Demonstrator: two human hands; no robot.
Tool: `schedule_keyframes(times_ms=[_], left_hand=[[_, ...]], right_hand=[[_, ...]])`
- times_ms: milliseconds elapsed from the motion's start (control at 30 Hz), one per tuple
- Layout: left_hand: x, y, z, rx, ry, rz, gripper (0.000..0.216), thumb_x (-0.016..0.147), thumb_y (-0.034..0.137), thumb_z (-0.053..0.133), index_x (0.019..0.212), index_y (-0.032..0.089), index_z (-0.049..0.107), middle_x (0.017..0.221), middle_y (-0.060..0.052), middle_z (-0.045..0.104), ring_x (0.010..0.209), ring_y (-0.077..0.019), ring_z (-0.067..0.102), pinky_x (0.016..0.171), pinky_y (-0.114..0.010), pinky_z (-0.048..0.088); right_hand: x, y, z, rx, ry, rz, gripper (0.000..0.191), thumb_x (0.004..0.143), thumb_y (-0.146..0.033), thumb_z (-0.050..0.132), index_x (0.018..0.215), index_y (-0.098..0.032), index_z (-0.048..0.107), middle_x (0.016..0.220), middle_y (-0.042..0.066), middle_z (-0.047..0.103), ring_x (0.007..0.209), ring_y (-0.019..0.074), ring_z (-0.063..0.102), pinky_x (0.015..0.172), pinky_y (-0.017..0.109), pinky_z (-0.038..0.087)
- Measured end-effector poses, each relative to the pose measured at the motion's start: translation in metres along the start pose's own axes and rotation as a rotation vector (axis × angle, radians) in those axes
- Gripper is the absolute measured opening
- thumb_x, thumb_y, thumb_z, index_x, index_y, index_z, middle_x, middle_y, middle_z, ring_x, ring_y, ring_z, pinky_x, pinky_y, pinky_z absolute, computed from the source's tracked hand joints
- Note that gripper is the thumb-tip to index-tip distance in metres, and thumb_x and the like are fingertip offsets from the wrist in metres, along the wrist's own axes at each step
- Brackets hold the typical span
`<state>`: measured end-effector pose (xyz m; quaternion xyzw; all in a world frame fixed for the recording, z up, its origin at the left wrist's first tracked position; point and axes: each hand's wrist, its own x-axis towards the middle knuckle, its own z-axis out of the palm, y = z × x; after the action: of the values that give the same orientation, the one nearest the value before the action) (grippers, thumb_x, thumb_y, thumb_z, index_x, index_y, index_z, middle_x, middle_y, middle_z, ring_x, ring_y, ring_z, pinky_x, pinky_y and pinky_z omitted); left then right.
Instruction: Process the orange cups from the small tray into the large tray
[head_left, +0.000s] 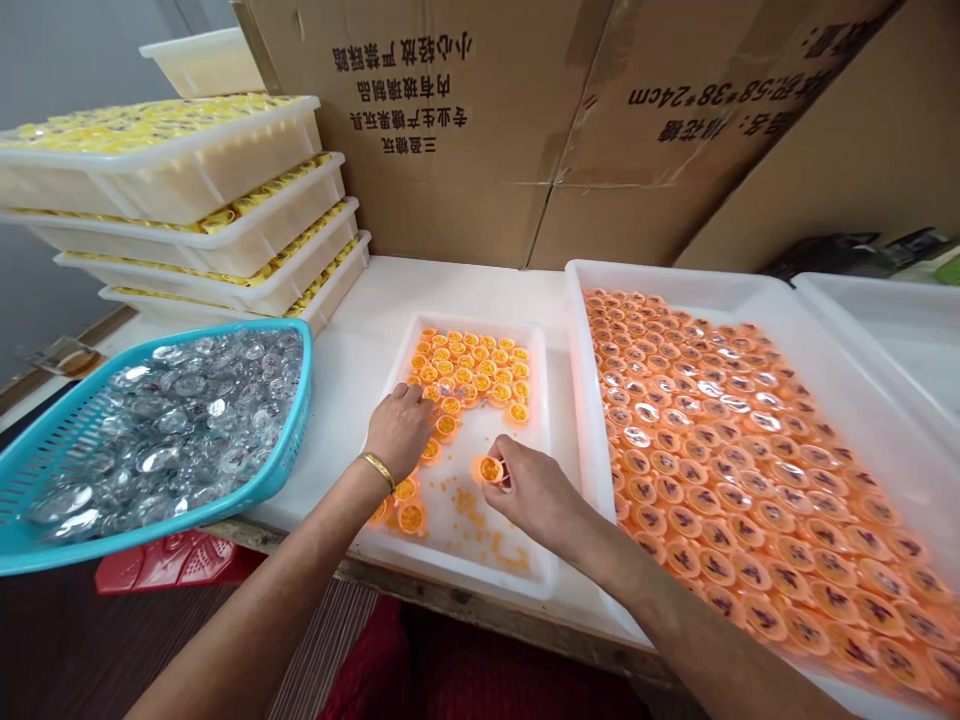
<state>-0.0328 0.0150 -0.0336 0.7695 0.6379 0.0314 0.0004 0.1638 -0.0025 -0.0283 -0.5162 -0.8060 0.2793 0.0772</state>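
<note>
A small white tray (541, 500) lies in front of me with several orange cups (480, 365) holding small yellow-orange pieces, most grouped at its far end. My right hand (536, 490) pinches one orange cup (490, 469), tilted toward me, above the tray's right middle. Over the tray's left side, my left hand (403, 428) reaches down among the cups, its fingers bent and close together. What its fingertips hold, if anything, is hidden. Loose yellow-orange bits (472, 510) are scattered on the tray bottom near me.
At left, a blue basket (300, 400) holds clear plastic lids or domes, beside stacked white trays (277, 205) of yellow items. To the right, a large white tray (589, 400) carries rows of covered orange cups (705, 480). Cardboard boxes (465, 200) stand behind. A red stool (169, 562) is below.
</note>
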Motion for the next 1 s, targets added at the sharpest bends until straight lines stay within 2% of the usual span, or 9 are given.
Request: schedule_keyframes(times_ms=[100,267,467,667,833,900,933,1000], left_hand=[[0.004,0.002,0.003,0.024,-0.007,0.006,0.016,0.082,0.018,0.055,0.09,0.014,0.067,0.094,-0.013,0.061,0.095,-0.0282,0.053,0.08,-0.038,0.045],[0.008,0.003,0.008,0.051,-0.009,0.022,0.015,0.082,0.017,0.053,0.09,0.015,0.067,0.093,-0.013,0.061,0.093,-0.0275,0.053,0.076,-0.038,0.045],[0.015,0.001,0.01,0.023,-0.017,0.096,0.019,0.084,0.012,0.049,0.078,0.016,0.066,0.087,-0.013,0.061,0.09,-0.0263,0.053,0.073,-0.037,0.044],[0.019,-0.001,0.003,-0.133,0.019,0.116,0.02,0.083,0.008,0.046,0.073,0.016,0.061,0.085,-0.013,0.06,0.088,-0.0258,0.052,0.075,-0.038,0.043],[0.016,-0.002,-0.009,-0.348,0.073,0.047,0.014,0.08,0.009,0.048,0.071,0.017,0.055,0.079,-0.007,0.059,0.08,-0.0209,0.052,0.075,-0.035,0.044],[0.007,0.003,-0.015,-0.535,0.088,-0.021,0.012,0.083,0.015,0.046,0.075,0.017,0.055,0.077,-0.004,0.059,0.073,-0.0172,0.053,0.068,-0.031,0.045],[0.001,0.007,-0.018,-0.726,0.079,-0.073,0.011,0.085,0.019,0.047,0.077,0.017,0.055,0.078,-0.004,0.059,0.07,-0.0152,0.053,0.065,-0.029,0.044],[-0.013,0.017,-0.02,-1.305,0.017,-0.223,0.013,0.085,0.027,0.051,0.08,0.016,0.057,0.081,-0.003,0.061,0.066,-0.0119,0.052,0.061,-0.026,0.043]], right_hand=[[0.002,0.004,0.0,0.083,0.024,0.007,0.01,0.074,-0.017,0.055,0.079,-0.019,0.046,0.068,-0.001,0.055,0.057,0.0119,0.049,0.056,0.023,0.032],[0.005,0.01,0.002,0.158,0.063,-0.007,0.015,0.075,-0.018,0.056,0.088,-0.019,0.049,0.069,-0.001,0.055,0.061,0.0127,0.053,0.06,0.023,0.036],[0.005,0.012,0.001,0.217,0.076,-0.02,0.012,0.077,-0.02,0.056,0.088,-0.019,0.051,0.07,-0.001,0.056,0.061,0.0128,0.054,0.061,0.024,0.038],[0.005,0.012,-0.001,0.271,0.1,0.002,0.015,0.076,-0.018,0.057,0.091,-0.019,0.055,0.076,0.0,0.059,0.063,0.0123,0.054,0.061,0.025,0.041],[0.005,0.01,-0.004,0.339,0.133,0.003,0.015,0.075,-0.017,0.058,0.09,-0.019,0.056,0.087,0.003,0.06,0.069,0.0127,0.055,0.064,0.026,0.044],[0.005,0.01,-0.006,0.396,0.162,0.018,0.016,0.074,-0.017,0.059,0.089,-0.019,0.056,0.088,0.003,0.059,0.071,0.0134,0.056,0.066,0.028,0.046],[0.006,0.01,-0.007,0.465,0.157,0.028,0.016,0.074,-0.019,0.06,0.09,-0.019,0.056,0.087,0.002,0.059,0.071,0.0136,0.056,0.067,0.029,0.047],[0.006,0.01,-0.008,0.705,0.09,0.05,0.018,0.077,-0.026,0.061,0.092,-0.019,0.055,0.082,0.001,0.059,0.071,0.0137,0.059,0.069,0.031,0.051]])
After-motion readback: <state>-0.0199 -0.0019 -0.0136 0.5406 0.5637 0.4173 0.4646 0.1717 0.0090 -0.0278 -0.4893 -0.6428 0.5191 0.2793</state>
